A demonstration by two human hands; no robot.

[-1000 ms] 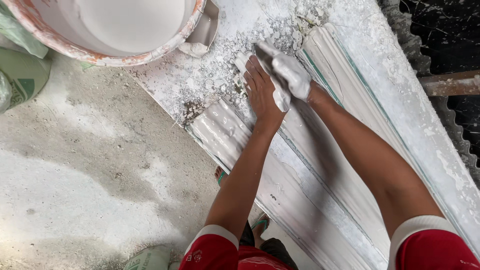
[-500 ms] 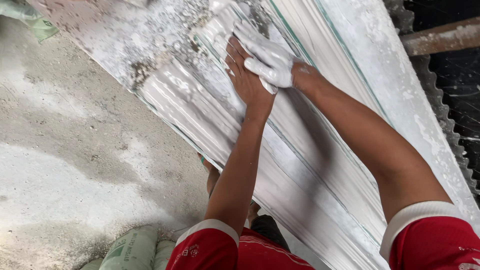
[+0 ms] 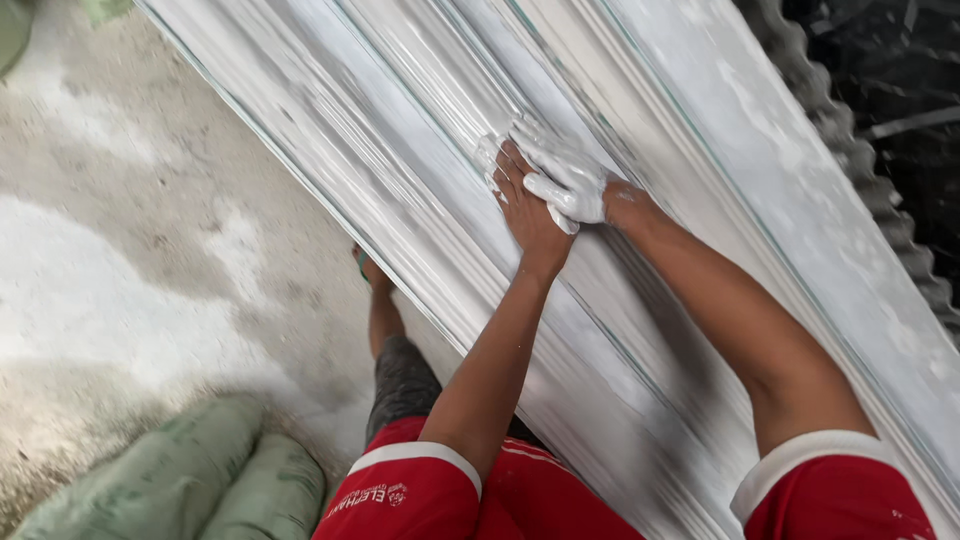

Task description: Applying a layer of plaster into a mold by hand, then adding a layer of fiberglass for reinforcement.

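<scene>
Grey concrete floor point(image 3: 130, 290), dusted white in patches, spreads along the left of the scene, with pale green sacks point(image 3: 190, 480) slumped at its near edge. Nearest the camera, red sleeves with white cuffs point(image 3: 420, 490) frame both bare forearms, and a leg in dark shorts ends in a foot point(image 3: 372, 270) planted beside the work.

Both arms reach forward onto a long white moulded panel point(image 3: 400, 130), ribbed with ridges and grooves, which runs diagonally from the lower right to the upper left and lies directly under the palms.

Left hand point(image 3: 528, 205) rests flat on a ridge of the panel, fingers stretched forward and pressed down, gripping nothing. Right hand point(image 3: 562, 175), coated in wet white plaster, lies across the back of the left, its fingers extended and spread, their tips touching the panel just beyond the left fingertips. A small white lump point(image 3: 490, 160) sits at those fingertips; it may be a pad or a clot of plaster, but motion blur hides which.

Beyond the panel, at the far right, a dark corrugated sheet point(image 3: 860, 150) borders the scene.
</scene>
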